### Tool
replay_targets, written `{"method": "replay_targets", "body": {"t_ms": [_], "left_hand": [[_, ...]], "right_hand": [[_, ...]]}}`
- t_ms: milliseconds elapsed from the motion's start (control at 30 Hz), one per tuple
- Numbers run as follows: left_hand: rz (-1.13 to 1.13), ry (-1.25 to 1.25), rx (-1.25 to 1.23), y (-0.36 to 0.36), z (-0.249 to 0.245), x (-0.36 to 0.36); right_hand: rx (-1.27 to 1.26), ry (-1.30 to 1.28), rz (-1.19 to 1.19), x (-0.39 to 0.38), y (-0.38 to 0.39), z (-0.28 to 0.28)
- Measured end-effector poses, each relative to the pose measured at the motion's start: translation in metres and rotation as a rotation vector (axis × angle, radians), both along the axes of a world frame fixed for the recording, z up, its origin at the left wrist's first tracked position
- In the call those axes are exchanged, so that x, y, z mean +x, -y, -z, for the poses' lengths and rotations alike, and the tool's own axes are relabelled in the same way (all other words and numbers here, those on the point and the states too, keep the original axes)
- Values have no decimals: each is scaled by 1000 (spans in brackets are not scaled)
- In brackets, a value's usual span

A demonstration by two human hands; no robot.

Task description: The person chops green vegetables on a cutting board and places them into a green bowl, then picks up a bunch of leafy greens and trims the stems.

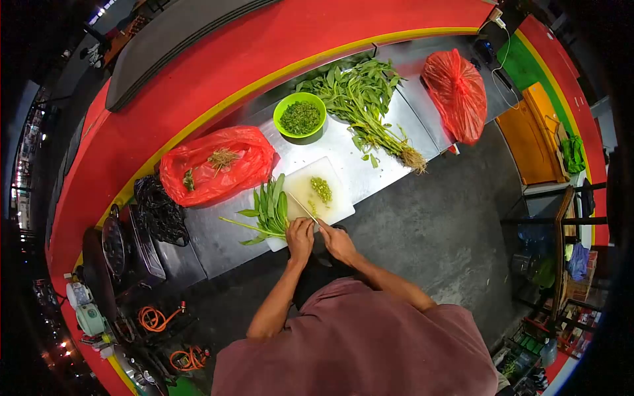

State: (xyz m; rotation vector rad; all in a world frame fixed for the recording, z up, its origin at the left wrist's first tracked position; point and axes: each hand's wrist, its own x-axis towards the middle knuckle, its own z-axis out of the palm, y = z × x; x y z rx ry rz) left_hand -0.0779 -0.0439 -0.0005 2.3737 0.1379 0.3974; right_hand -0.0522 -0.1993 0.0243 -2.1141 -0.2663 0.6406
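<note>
My left hand (300, 237) is closed around the stems of a bunch of leafy greens (269, 210) at the left side of the white cutting board (338, 191). The leaves spread to the left and away from me. In my right hand (337, 241) is a knife (303, 206), its blade pointing up and left across the board, close to my left fingers. A small heap of chopped green stems (321, 189) lies on the board beyond the blade, with a few loose bits nearer the knife.
Behind the board stands a green bowl (321, 128) of chopped greens. A large bundle of rooted greens (360, 105) lies to its right. An open red plastic bag (181, 155) with roots sits left; a tied red bag (454, 96) sits far right. A black bag (158, 211) lies at the left end.
</note>
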Motion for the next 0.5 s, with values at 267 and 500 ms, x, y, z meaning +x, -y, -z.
{"method": "replay_targets", "body": {"t_ms": [267, 500], "left_hand": [[15, 14, 51, 1, -1, -3], [-6, 24, 10, 1, 6, -1]], "right_hand": [[18, 65, 43, 5, -13, 2], [36, 19, 22, -2, -2, 1]]}}
